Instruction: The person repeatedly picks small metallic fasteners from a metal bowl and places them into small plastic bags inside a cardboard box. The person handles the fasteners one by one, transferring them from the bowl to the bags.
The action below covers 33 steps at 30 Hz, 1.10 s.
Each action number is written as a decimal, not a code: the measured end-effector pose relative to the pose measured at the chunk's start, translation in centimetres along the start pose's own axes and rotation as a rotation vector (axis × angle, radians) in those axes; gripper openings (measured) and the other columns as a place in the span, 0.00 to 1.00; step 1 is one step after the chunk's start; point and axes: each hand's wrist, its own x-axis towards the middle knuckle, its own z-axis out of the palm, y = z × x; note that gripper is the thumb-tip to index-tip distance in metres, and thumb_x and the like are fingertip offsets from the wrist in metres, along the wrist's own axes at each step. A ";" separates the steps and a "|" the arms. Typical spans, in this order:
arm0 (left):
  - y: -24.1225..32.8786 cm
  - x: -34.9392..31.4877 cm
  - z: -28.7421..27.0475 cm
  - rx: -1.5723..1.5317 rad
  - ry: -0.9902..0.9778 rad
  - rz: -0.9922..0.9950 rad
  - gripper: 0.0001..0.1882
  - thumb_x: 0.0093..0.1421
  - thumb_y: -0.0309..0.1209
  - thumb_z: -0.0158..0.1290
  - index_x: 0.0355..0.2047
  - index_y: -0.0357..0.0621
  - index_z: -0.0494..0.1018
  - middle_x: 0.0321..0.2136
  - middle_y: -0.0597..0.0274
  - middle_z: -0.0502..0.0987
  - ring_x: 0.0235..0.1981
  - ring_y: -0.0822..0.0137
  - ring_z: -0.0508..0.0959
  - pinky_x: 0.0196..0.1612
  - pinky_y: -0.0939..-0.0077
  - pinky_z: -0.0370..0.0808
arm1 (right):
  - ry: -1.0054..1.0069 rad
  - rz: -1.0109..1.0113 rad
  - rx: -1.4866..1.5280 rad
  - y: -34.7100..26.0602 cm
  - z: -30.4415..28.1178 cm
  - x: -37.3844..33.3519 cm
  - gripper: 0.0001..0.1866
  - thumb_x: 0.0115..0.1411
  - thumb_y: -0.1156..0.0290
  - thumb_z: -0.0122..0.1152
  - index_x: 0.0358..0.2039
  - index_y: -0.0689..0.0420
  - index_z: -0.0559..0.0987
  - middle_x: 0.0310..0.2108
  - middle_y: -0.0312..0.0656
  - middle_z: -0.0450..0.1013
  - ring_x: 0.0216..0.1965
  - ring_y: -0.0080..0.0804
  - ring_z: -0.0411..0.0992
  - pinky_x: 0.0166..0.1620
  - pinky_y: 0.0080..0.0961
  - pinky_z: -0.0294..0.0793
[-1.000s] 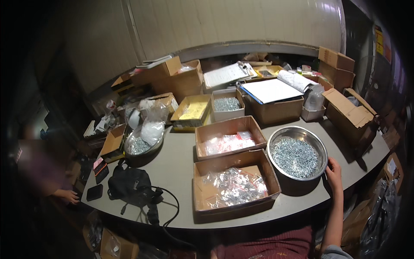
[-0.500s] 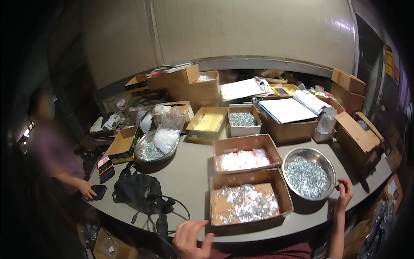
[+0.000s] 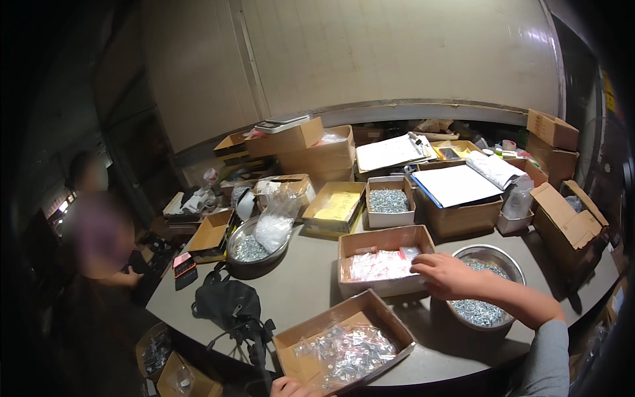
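Note:
A near cardboard box stands askew at the table's front edge, with small clear bags of metal parts inside. My left hand is closed on its near left corner, only partly in view. Behind it stands another cardboard box with red-edged small plastic bags. My right hand reaches across the steel bowl and its curled fingers grip that box's right wall; the thumb is hard to see. Under my right forearm is the steel bowl full of small metal fasteners.
At left lie a black bag with straps and a second bowl holding fasteners and a plastic bag. Boxes of yellow slips and screws and a clipboard line the back. Another person stands at far left.
The near box has shifted left and turned, its left side now lower. My right hand has moved from beside the bowl to the rear box; my left hand has moved down to the near box's corner.

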 end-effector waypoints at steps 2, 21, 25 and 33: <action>0.8 -0.3 -0.6 0.019 0.011 -0.032 0.12 0.45 0.29 0.67 0.31 0.38 0.81 0.28 0.58 0.82 0.21 0.60 0.72 0.38 0.63 0.69 | -0.012 -0.052 -0.050 0.0 2.7 2.3 0.23 0.52 0.73 0.63 0.50 0.59 0.74 0.48 0.47 0.75 0.49 0.48 0.75 0.54 0.43 0.70; -8.3 2.7 8.6 0.244 -0.016 -0.305 0.10 0.54 0.31 0.62 0.20 0.42 0.75 0.20 0.54 0.75 0.29 0.52 0.75 0.51 0.57 0.68 | -0.037 0.258 0.539 5.8 4.7 0.4 0.10 0.44 0.81 0.56 0.27 0.58 0.81 0.25 0.47 0.78 0.31 0.43 0.79 0.35 0.37 0.75; -9.6 4.7 10.4 0.105 -0.009 -0.275 0.10 0.59 0.30 0.59 0.21 0.41 0.77 0.21 0.54 0.76 0.29 0.52 0.75 0.54 0.57 0.66 | -0.099 0.203 0.549 3.3 3.4 -1.1 0.11 0.45 0.82 0.54 0.29 0.58 0.80 0.26 0.47 0.78 0.32 0.42 0.79 0.36 0.36 0.74; -9.7 5.9 12.9 0.041 -0.025 -0.255 0.08 0.63 0.35 0.57 0.34 0.46 0.82 0.32 0.59 0.79 0.46 0.55 0.76 0.58 0.54 0.64 | -0.207 0.093 0.617 -1.7 -0.8 -3.9 0.18 0.50 0.83 0.56 0.42 0.58 0.81 0.43 0.45 0.78 0.48 0.42 0.77 0.51 0.37 0.74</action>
